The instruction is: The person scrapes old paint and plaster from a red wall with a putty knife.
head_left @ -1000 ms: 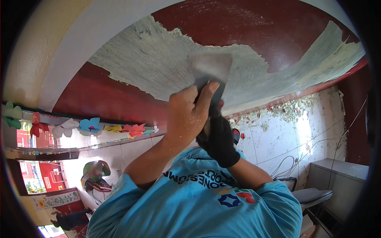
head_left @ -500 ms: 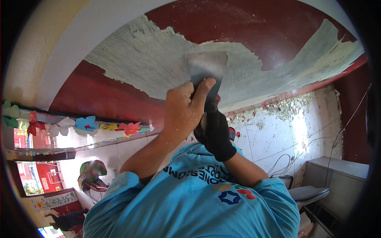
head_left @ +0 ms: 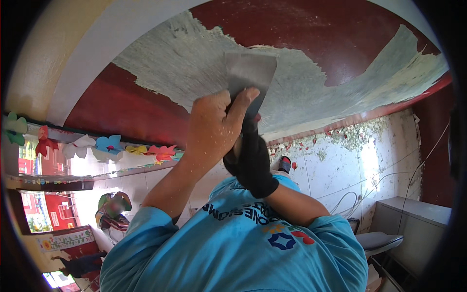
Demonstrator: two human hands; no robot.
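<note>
A wide-bladed scraper (head_left: 251, 72) lies with its metal blade against the bare grey patch (head_left: 170, 63) of the wall, its edge close under the ragged border of the dark red paint (head_left: 292, 24). My left hand (head_left: 216, 119) is bare and speckled with pale flecks. It closes round the scraper where blade and handle meet, thumb laid along the blade. Below it, my right hand (head_left: 250, 163), in a black glove, is closed round the handle, which is mostly hidden by the fingers.
Paint chips (head_left: 350, 136) litter the white tiled floor (head_left: 321, 180) at the wall's foot. A cable (head_left: 423, 165), a grey cabinet (head_left: 413, 216) and a chair (head_left: 379, 241) stand at right. Paper flowers (head_left: 108, 144) hang at left, near another person (head_left: 114, 211).
The scraper has moved a little up the wall and slightly left, nearer the red paint's border. Both hands have gone with it, still gripping. A sandalled foot shows more below.
</note>
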